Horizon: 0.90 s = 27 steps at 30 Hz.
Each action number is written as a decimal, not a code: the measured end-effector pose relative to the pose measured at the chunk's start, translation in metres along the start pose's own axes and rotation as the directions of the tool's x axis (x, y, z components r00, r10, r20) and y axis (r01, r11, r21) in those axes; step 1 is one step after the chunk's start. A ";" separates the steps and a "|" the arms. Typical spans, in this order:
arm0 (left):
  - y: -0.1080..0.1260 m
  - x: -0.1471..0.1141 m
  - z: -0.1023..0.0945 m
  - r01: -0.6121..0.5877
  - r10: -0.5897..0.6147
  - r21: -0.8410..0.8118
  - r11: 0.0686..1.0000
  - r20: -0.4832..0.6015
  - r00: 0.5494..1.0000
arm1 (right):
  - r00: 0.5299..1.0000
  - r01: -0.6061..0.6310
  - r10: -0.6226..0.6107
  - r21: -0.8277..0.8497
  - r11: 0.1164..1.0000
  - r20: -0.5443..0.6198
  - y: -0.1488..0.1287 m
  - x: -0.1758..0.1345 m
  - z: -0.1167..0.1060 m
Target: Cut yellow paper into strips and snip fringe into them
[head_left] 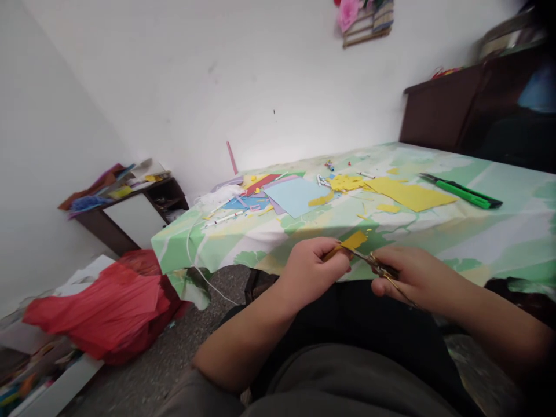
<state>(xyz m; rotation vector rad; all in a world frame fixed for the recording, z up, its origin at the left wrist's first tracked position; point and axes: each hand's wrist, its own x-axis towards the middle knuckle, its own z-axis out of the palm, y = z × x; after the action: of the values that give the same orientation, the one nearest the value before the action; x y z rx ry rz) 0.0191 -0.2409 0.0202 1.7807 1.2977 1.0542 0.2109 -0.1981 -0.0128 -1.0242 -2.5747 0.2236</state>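
Note:
Between the thumb and fingers of my left hand (313, 269) is pinched a small piece of yellow paper (357, 238). My right hand (410, 275) is closed round the handles of a pair of scissors (377, 265), whose blades point left and meet the paper beside my left fingertips. Both hands are above my lap, just in front of the table's near edge. Beyond them on the table lie a larger yellow sheet (412, 194), a heap of yellow scraps (347, 183) and a light blue sheet (297, 196).
A green box cutter (467, 192) lies at the right on the patterned tablecloth (460, 231). White cord hangs over the table's left side. A red plastic bag (104, 307) rests on the floor at left, near a low cabinet (130, 220). Dark furniture (443, 110) stands at back right.

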 end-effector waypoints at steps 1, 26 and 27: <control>0.001 0.001 0.000 -0.004 0.004 0.002 1.000 -0.001 1.000 | 1.000 0.005 -0.005 -0.005 1.000 -0.015 0.001 -0.001 0.000; 0.006 0.010 0.000 -0.043 0.040 -0.071 0.997 -0.050 0.998 | 0.995 -0.054 0.057 0.047 0.997 -0.080 0.001 0.005 -0.002; 0.005 0.009 0.001 -0.052 0.048 -0.059 0.997 -0.064 0.997 | 0.995 -0.058 0.061 0.035 0.998 -0.085 0.000 0.004 -0.002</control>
<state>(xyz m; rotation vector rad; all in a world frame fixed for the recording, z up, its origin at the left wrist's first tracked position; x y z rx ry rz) 0.0235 -0.2333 0.0263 1.7554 1.2500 1.1733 0.2091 -0.1954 -0.0102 -1.0756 -2.4580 0.2311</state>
